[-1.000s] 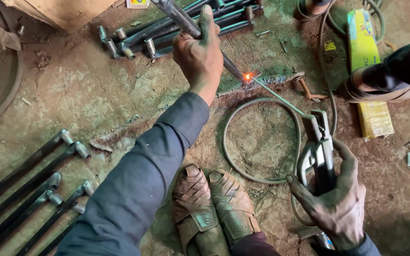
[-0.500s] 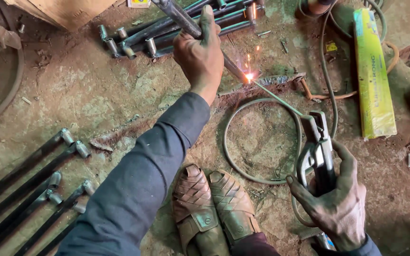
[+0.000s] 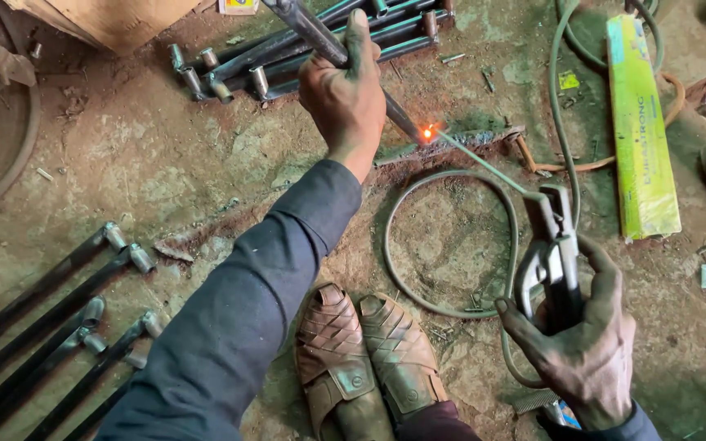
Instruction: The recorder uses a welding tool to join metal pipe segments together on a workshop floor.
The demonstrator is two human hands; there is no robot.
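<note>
My left hand [image 3: 345, 98] grips a dark metal rod [image 3: 308, 28] that slants down to the floor. My right hand [image 3: 586, 347] holds a welding electrode holder [image 3: 553, 253] at the lower right. A thin electrode [image 3: 480, 159] runs from the holder up-left to the rod's lower end, where an orange glowing spot [image 3: 427, 132] shows. The rod's tip rests by a flat metal strip [image 3: 451, 147] on the dirt floor.
Finished rods with short tube ends lie in a pile at top [image 3: 288, 61] and another at lower left [image 3: 51, 327]. A green cable [image 3: 451, 245] loops on the floor. A yellow-green long box [image 3: 639, 131] lies right. My two sandalled feet [image 3: 361, 359] are at bottom centre.
Sparks at the rod's tip have died down to a small glow. Another person's arm and foot at the upper right have moved away out of view. My hands stay put.
</note>
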